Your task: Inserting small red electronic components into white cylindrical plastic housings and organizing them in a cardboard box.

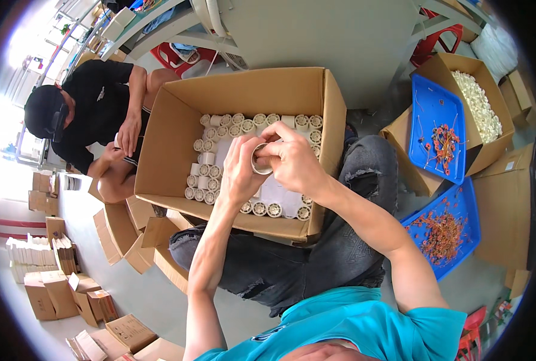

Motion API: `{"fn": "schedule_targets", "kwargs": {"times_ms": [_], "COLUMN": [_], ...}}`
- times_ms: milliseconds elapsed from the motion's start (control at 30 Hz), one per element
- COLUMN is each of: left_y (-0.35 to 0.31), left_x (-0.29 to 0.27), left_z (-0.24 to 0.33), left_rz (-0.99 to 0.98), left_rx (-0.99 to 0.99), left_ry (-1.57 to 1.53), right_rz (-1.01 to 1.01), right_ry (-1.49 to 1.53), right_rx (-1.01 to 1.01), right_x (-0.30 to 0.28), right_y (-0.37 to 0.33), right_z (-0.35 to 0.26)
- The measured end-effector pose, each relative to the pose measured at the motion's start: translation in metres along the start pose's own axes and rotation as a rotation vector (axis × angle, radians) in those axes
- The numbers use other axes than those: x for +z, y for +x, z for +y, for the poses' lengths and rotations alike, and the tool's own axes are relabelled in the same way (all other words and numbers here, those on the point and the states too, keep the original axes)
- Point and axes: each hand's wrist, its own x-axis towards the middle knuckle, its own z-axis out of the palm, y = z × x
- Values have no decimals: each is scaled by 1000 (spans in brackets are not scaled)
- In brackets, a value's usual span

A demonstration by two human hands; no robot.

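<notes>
Over the large cardboard box [238, 90], both my hands meet on one white cylindrical plastic part [262, 169]. My left hand [240, 167] wraps round its outer side with closed fingers. Fingers of my right hand [293, 157] reach into its round opening; whether they pinch something small inside is hidden. Below, the box holds several similar white cylinders [205, 175], lined along its walls, some on end and some on their sides. A pale sheet [280, 197] shows between them on the bottom.
At right, two blue trays [437, 157] hold piles of small orange-red wired parts [441, 237]. Behind them a carton contains many small white pieces [478, 108]. A co-worker in black [99, 102] sits at left, holding a small white item. Open cartons [120, 231] lie on the floor.
</notes>
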Motion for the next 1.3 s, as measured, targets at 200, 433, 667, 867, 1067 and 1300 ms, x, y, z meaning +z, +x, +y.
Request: {"fn": "schedule_targets", "kwargs": {"times_ms": [200, 433, 667, 867, 1067, 1300], "left_y": [6, 19, 183, 362, 466, 494], "left_x": [-4, 7, -1, 10, 21, 11], "left_z": [4, 5, -17, -77, -208, -289], "left_rz": [-11, -35, 204, 131, 234, 240], "left_rx": [4, -126, 139, -69, 265, 76], "left_ry": [47, -57, 201, 491, 727, 1075], "right_rz": [16, -27, 457, 665, 838, 605], "right_ry": [115, 36, -52, -393, -690, -643], "right_rx": [50, 105, 177, 506, 864, 750], "right_x": [1, -16, -152, -258, -322, -301], "right_y": [2, 8, -18, -129, -227, -178], "right_z": [2, 3, -7, 81, 118, 131]}}
